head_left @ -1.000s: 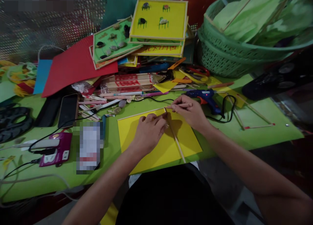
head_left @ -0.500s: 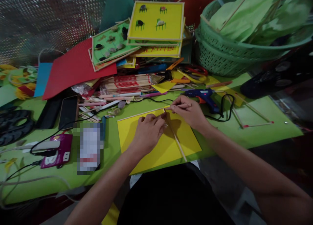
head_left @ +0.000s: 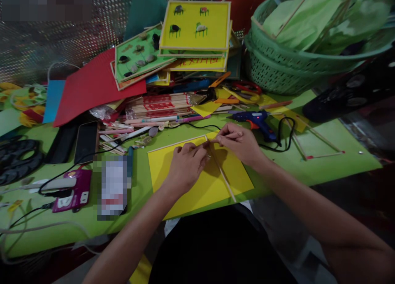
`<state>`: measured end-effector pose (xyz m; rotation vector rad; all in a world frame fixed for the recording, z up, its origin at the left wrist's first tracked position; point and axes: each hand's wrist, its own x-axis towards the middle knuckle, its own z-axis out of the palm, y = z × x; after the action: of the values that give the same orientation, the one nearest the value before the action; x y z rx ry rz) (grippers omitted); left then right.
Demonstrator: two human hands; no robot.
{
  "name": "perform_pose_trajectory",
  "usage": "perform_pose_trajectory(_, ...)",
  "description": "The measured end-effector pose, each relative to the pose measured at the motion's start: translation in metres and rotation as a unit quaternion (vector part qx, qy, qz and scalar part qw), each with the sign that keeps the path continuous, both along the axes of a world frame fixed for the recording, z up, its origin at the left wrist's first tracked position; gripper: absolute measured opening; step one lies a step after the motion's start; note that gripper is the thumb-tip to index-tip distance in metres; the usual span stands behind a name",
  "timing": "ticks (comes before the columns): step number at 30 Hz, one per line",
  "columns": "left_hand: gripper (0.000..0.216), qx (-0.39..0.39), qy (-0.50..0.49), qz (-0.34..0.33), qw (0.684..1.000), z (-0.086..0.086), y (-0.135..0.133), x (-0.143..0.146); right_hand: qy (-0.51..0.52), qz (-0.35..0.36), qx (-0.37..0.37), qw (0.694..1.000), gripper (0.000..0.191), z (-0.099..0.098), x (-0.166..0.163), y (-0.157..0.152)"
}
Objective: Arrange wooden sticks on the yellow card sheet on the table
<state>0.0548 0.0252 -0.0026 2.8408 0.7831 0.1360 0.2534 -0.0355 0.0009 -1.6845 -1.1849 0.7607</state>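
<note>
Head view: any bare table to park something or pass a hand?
Bare green table lies right of the glue gun, around the stick frame. A narrower strip runs between the yellow sheet and the blurred packet. Crowded: the back, with chopstick bundle, scissors, framed boards and basket.

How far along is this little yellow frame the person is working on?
One thin stick already lies along the far edge of the yellow sheet. In hand: the left hand presses on the sheet while the right hand pinches the top of a second stick lying across it. The near and left edges look bare. Finished framed boards sit stacked behind.
</note>
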Motion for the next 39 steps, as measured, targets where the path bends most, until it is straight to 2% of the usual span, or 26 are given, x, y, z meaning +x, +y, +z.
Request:
perform_pose_trajectory(14,0.031,-0.011,-0.004,0.006,1.0,0.0,0.001,0.0,-0.009,0.003,-0.032,0.999,0.011,0.01,-0.007,-0.022)
perform_pose_trajectory(21,0.037,-0.012,0.003,0.019,1.0,0.003,-0.002,0.003,-0.002,0.003,-0.047,0.999,0.011,0.008,-0.01,-0.04)
perform_pose_trajectory(26,0.034,-0.001,-0.003,0.021,1.0,0.001,-0.003,0.004,-0.017,0.004,-0.051,0.999,0.013,0.006,-0.011,-0.052)
perform_pose_trajectory(33,0.031,0.013,0.005,0.014,1.0,0.002,-0.005,0.004,0.013,0.01,-0.062,0.998,0.014,0.007,-0.015,-0.067)
perform_pose_trajectory(39,0.027,0.039,0.031,0.012,0.999,0.005,-0.01,0.008,0.011,0.004,-0.059,0.998,0.011,0.007,-0.016,-0.071)
